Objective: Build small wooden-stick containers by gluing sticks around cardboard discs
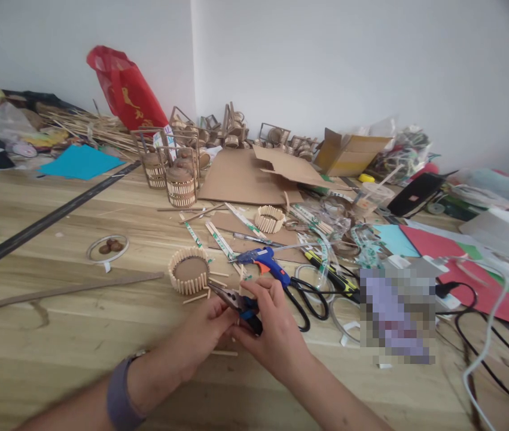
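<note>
My right hand [271, 326] is closed around the blue-and-black handles of a pair of pliers [236, 301], whose jaws point left toward a small round basket [189, 270] made of wooden sticks around a cardboard disc. My left hand [209, 326] is pinched shut just below the plier jaws, on something too small to make out, perhaps a stick. A blue glue gun [265, 261] and black scissors [308, 299] lie just beyond my right hand. Loose wooden sticks [218, 278] lie around the basket.
Finished stick baskets [181, 179], flat cardboard [245, 176], a red bag [126, 90] and a cardboard box [348, 155] stand at the back. A long black strip [52, 218] crosses the left. Coloured paper [456, 257], cables [482, 335] and a tape ring [107, 247] lie around.
</note>
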`<act>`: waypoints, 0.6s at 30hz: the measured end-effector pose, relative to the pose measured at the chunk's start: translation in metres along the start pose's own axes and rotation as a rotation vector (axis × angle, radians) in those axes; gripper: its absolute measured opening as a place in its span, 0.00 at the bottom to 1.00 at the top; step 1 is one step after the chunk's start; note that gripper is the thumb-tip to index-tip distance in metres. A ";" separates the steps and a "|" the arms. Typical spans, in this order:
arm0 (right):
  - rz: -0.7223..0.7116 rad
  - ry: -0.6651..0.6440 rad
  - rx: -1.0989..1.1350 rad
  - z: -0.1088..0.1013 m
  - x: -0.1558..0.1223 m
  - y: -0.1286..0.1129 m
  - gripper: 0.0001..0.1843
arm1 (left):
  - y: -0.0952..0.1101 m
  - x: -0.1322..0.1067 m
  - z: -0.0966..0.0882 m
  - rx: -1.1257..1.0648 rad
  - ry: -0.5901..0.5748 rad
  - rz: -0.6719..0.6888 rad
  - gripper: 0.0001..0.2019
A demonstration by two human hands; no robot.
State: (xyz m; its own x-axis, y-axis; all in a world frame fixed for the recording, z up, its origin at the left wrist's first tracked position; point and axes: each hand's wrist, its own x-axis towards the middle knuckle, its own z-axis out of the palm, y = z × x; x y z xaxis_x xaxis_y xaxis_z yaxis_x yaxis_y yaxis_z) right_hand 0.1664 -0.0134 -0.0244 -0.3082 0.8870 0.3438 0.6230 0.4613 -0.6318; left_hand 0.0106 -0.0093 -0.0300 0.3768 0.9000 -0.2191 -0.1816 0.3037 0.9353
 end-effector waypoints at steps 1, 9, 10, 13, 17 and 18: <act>0.013 -0.021 0.026 -0.003 0.001 -0.001 0.36 | 0.002 0.000 -0.001 0.031 0.000 0.011 0.22; 0.272 -0.350 0.213 -0.057 0.015 0.002 0.09 | 0.022 0.000 -0.021 0.205 -0.098 -0.008 0.27; 0.303 -0.410 0.224 -0.064 0.016 0.004 0.09 | 0.023 0.000 -0.023 0.227 -0.088 -0.007 0.27; 0.349 -0.523 0.203 -0.076 0.017 0.009 0.09 | 0.025 -0.002 -0.024 0.280 -0.078 0.000 0.27; 0.379 -0.564 0.178 -0.077 0.017 0.009 0.06 | 0.026 -0.005 -0.022 0.313 -0.110 0.020 0.27; 0.382 -0.578 0.182 -0.076 0.017 0.009 0.06 | 0.025 -0.005 -0.022 0.315 -0.122 0.028 0.26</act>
State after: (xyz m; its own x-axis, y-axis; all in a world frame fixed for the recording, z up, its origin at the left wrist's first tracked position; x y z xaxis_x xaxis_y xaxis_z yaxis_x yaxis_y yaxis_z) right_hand 0.2215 0.0038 0.0291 -0.4552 0.8323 -0.3164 0.6494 0.0673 -0.7575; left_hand -0.0157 0.0008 -0.0112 0.4850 0.8568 -0.1752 0.0888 0.1510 0.9845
